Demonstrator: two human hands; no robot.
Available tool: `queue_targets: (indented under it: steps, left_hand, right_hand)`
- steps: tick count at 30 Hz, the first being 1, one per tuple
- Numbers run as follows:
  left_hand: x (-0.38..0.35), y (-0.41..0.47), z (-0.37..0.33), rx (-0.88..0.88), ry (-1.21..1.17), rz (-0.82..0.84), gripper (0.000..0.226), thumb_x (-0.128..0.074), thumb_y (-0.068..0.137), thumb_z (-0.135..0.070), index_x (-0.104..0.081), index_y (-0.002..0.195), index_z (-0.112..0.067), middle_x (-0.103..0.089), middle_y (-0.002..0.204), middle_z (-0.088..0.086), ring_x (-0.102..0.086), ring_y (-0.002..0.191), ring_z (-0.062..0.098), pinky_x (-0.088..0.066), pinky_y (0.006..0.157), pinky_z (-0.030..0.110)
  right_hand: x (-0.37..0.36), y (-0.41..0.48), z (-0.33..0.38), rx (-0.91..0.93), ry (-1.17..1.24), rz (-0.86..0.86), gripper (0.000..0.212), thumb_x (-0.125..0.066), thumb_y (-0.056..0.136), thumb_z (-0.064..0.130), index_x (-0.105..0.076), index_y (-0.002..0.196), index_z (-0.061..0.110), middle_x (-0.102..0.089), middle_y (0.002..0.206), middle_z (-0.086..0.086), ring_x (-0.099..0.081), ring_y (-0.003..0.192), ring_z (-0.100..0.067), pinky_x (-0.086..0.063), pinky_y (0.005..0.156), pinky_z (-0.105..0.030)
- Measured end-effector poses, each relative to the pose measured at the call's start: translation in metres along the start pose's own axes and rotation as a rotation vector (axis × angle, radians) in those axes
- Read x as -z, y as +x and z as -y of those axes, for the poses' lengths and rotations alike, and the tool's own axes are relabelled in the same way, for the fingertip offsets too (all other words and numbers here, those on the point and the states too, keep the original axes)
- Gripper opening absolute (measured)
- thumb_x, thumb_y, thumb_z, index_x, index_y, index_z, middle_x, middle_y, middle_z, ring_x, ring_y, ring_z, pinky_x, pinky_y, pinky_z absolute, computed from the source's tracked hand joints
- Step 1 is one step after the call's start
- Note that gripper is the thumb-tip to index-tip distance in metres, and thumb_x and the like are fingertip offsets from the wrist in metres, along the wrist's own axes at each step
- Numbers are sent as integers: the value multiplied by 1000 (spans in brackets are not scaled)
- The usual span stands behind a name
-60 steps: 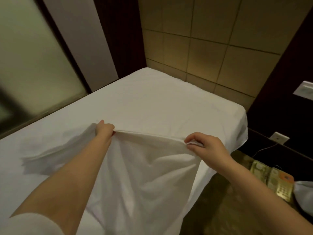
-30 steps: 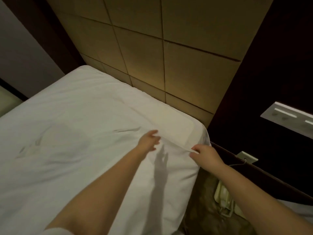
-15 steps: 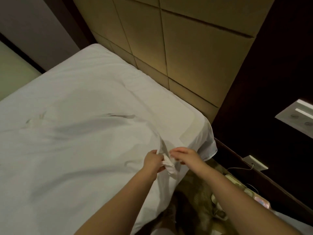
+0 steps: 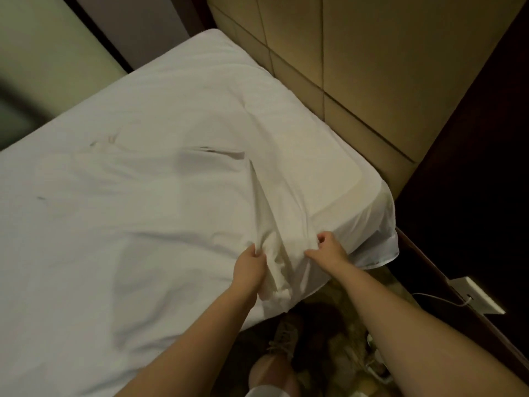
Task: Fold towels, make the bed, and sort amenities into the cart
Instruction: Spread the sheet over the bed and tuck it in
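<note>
Spread slightly apart since a moment ago, my left hand and right hand each pinch a gathered fold of the sheet at the near edge of the bed, by its corner: light, limp cloth, probably best held by its hem.

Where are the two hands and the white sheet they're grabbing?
left hand [image 4: 249, 269], head view, back of the hand.
right hand [image 4: 330, 250], head view, back of the hand.
white sheet [image 4: 171, 213], head view, smooth middle part.
</note>
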State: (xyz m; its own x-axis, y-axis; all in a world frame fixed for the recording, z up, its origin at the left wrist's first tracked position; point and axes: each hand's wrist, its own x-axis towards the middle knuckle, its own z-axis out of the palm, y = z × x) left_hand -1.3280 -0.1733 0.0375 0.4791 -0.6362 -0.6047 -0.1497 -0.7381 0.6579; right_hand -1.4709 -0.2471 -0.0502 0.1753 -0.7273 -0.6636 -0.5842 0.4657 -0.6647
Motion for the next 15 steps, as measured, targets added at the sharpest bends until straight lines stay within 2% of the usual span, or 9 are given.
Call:
queue_targets:
  steps: [2, 5, 8, 10, 12, 15]
  left_hand:
    - [4, -11, -2, -27, 16, -67, 20, -39, 96, -12, -56, 97, -22, -64, 99, 4, -61, 94, 25, -52, 90, 41]
    - [12, -26, -3, -71, 67, -118, 23, -35, 98, -13, -56, 107, -16, -63, 106, 8, -59, 98, 26, -49, 93, 44]
    - [24, -32, -5, -99, 99, -135, 21, -34, 98, -15, -53, 103, -10, -61, 100, 11, -59, 93, 28, -51, 88, 44]
    - [32, -32, -2, -113, 130, -146, 22, -34, 99, -17, -52, 110, -10, -60, 102, 9, -58, 93, 26, -50, 85, 42]
    - [36, -31, 5, -138, 152, -159, 30, -36, 99, -20, -46, 127, -14, -59, 115, 7, -57, 101, 26, -50, 88, 41]
    - [40, -34, 13, -182, 173, -202, 46, -39, 99, -19, -29, 144, -24, -56, 126, 4, -57, 104, 26, -48, 90, 38]
  right_hand:
    - [-5, -8, 3, -2, 9, 101, 51, -65, 85, 15, -44, 131, 9, -56, 126, -10, -52, 101, -23, -41, 80, -30]
    - [-8, -19, 1, -9, -16, 170, 53, -63, 86, 19, -45, 136, 13, -51, 133, -11, -51, 115, -30, -44, 92, -35]
    - [-8, -17, -3, -25, -185, 83, 59, -67, 82, 35, -47, 134, 16, -36, 138, -11, -43, 121, -35, -40, 103, -42]
    - [-12, -14, -5, -26, -102, 30, 70, -73, 76, 36, -44, 134, 10, -41, 135, -9, -47, 118, -35, -43, 98, -41]
    - [-16, -15, -5, -70, 41, 26, 72, -74, 78, 29, -36, 134, 4, -46, 129, -4, -49, 116, -34, -43, 90, -36]
    - [-24, -20, -3, -42, -59, 139, 47, -63, 87, 22, -50, 129, 5, -57, 125, -12, -53, 100, -27, -43, 82, -31]
